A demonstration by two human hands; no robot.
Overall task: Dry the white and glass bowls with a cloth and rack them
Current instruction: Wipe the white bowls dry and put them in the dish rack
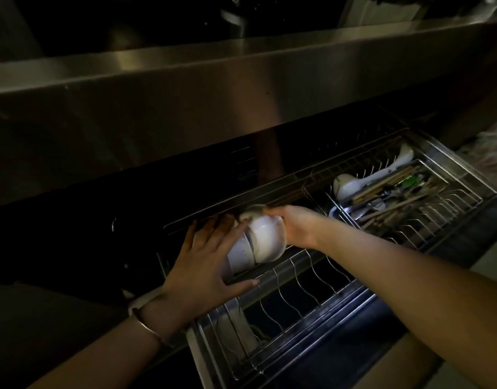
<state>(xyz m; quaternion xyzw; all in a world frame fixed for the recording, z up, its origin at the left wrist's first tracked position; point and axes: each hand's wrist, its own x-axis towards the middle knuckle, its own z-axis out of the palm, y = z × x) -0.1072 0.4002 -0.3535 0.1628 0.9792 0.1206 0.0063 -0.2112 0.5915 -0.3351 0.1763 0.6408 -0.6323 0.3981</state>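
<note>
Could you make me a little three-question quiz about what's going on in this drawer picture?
1. True or false: both hands are on the white bowls.
2. Which sits at the right end of the wire rack? A. a utensil basket B. a kettle C. a stack of plates
3. Fill in: the left hand wears a ____ at the wrist.

Key: 1 true, the right hand grips from the other side; 2 A; 3 bracelet.
</note>
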